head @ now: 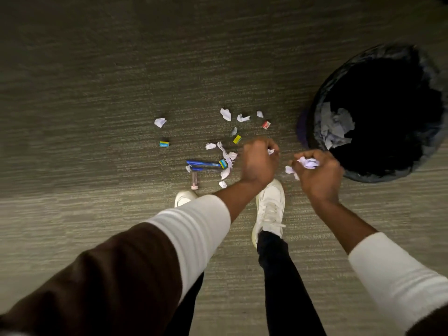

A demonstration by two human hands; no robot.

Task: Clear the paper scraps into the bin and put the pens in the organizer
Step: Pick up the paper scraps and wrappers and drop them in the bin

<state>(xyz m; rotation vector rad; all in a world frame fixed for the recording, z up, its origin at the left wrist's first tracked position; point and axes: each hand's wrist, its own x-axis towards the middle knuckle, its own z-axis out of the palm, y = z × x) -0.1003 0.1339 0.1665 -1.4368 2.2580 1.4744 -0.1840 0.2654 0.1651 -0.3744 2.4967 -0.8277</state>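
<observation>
Dim, soft-focus, wide-angle edge distortion

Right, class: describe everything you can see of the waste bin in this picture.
The bin is round, dark and lined with a black plastic bag folded over its rim. It stands upright on the carpet, at the right of the scattered scraps. Crumpled white paper lies inside against its left wall; the rest is too dark to see. Neither hand touches it.

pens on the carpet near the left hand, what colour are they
Blue: the two pens lie side by side on the carpet, seen in the head view.
</observation>
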